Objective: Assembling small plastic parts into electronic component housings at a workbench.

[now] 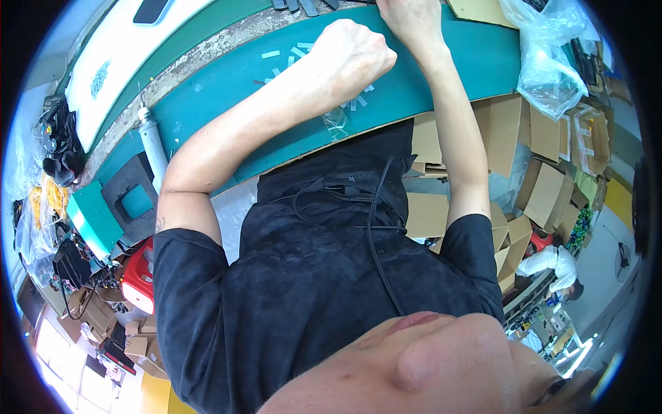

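My left hand (pixel 355 56) is closed into a fist over the green work mat (pixel 227 138). Its fingers curl underneath, so whatever they hold is hidden. Just to its right, my right hand (pixel 412 12) reaches to the far edge of the picture, where its fingers are cut off. Several small pale strips (pixel 271 54) lie scattered around my left hand and forearm. A few flat dark grey pieces (pixel 307 7) rest at the far edge, beyond my left hand. Near the table's front edge, a crumpled bit of clear film (pixel 336 123) sits below my left wrist.
A pen-shaped grey power tool (pixel 152 141) lies at the left beside a black frame (pixel 131 196) and a green box (pixel 95 219). A clear plastic bag (pixel 552 65) hangs over the right end. Cardboard boxes (pixel 500 131) stand below at right; another person (pixel 555 265) is farther off.
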### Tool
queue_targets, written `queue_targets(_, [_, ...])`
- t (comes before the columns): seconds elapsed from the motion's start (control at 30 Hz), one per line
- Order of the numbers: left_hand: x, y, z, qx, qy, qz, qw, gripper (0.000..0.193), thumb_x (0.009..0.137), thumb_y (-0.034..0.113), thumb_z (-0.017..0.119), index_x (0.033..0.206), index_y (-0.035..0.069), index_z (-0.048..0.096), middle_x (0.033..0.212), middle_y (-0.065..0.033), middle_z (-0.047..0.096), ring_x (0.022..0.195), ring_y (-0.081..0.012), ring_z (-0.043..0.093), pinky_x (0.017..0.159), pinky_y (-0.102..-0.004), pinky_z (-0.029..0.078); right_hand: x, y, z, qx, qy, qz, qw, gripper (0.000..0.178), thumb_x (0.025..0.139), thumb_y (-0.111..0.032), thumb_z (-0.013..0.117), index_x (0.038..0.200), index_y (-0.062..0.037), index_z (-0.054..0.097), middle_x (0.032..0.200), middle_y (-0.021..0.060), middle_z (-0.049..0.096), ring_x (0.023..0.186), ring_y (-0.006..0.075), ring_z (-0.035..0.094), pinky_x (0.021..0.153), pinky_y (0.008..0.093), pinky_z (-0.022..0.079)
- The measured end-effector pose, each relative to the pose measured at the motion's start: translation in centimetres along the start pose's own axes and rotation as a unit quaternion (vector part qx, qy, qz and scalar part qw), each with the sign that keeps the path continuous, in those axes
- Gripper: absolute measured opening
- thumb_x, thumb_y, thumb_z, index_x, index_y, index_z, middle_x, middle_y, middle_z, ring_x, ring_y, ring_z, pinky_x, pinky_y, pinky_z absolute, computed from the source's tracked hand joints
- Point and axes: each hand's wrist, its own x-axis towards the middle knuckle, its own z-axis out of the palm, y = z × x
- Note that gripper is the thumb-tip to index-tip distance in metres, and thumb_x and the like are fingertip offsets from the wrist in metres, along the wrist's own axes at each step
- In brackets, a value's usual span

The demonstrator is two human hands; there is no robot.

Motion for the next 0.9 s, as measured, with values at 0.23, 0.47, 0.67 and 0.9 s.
queue_targets(0.23, [0.5, -1.7, 0.3, -0.036, -0.004, -0.015, 0.999, 0.008, 0.071, 0.009, 0.073, 0.068, 0.004, 0.068, 0.072, -0.0186, 0.069, 0.072, -0.0352, 0.073, 0.064, -0.0424, 0.058, -0.4, 0.4, -0.1, 0.032, 0.035, 0.023, 0.999, 0.014, 0.081, -0.004, 0.066, 0.094, -0.0033, 0.068, 0.094, 0.0136, 0.062, 0.094, 0.0325, 0.064, 0.080, 0.0431, 0.054])
queue_targets(0.47, [1.5, -5.0, -2.8, -0.332, -0.016, -0.144, 0.932, 0.018, 0.091, 0.014, 0.065, 0.096, -0.003, 0.068, 0.091, -0.0224, 0.072, 0.088, -0.0381, 0.071, 0.078, -0.0462, 0.056, -1.6, 0.1, -2.6, 0.210, 0.045, 0.162, 0.963, 0.026, 0.086, 0.004, 0.066, 0.112, 0.0027, 0.070, 0.095, 0.0121, 0.068, 0.088, 0.0268, 0.068, 0.079, 0.0359, 0.056])
queue_targets(0.67, [1.9, -5.2, -3.0, -0.334, 0.036, -0.217, 0.916, 0.019, 0.087, 0.013, 0.066, 0.080, -0.004, 0.069, 0.084, -0.0205, 0.072, 0.076, -0.0378, 0.071, 0.069, -0.0453, 0.057, -5.0, 0.7, -4.3, 0.626, 0.085, 0.347, 0.693, 0.022, 0.095, 0.003, 0.067, 0.117, 0.0075, 0.068, 0.101, 0.0092, 0.074, 0.082, 0.0141, 0.069, 0.074, 0.0279, 0.057])
queue_targets(0.9, [1.0, -4.8, 0.7, -0.079, 0.020, -0.083, 0.993, 0.017, 0.082, 0.011, 0.064, 0.074, -0.002, 0.069, 0.080, -0.0207, 0.069, 0.080, -0.0401, 0.070, 0.072, -0.0498, 0.057, -7.6, 0.8, -4.4, 0.676, 0.122, 0.356, 0.633, 0.017, 0.095, -0.003, 0.071, 0.111, 0.0045, 0.073, 0.101, 0.0123, 0.076, 0.089, 0.0251, 0.073, 0.078, 0.0360, 0.060])
